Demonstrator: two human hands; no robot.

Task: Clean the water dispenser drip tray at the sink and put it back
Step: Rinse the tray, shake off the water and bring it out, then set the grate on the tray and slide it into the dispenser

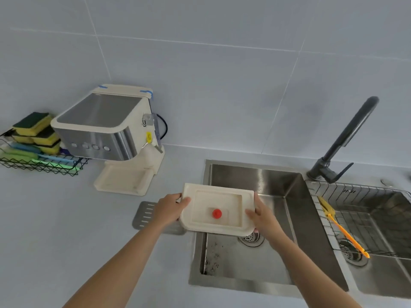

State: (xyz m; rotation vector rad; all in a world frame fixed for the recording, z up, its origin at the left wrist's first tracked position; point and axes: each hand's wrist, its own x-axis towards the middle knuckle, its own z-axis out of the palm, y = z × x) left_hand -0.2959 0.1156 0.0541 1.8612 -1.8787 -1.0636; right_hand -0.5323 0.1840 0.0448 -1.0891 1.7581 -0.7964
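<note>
The cream drip tray (219,201), with a red float knob (217,213) in its middle, hangs level over the left rim of the steel sink (287,221). My left hand (171,207) grips its left edge and my right hand (262,216) grips its right edge. The water dispenser (104,127) stands at the back left of the counter, its cream base (122,181) bare in front. A slotted metal grate (145,215) lies flat on the counter just left of the tray, partly hidden by my left hand.
A dark faucet (347,141) rises behind the sink divider. The right basin holds a wire rack (360,210) with an orange and yellow brush (338,225). A black wire basket (40,163) of sponges sits at the far left. Debris lies on the left basin's floor.
</note>
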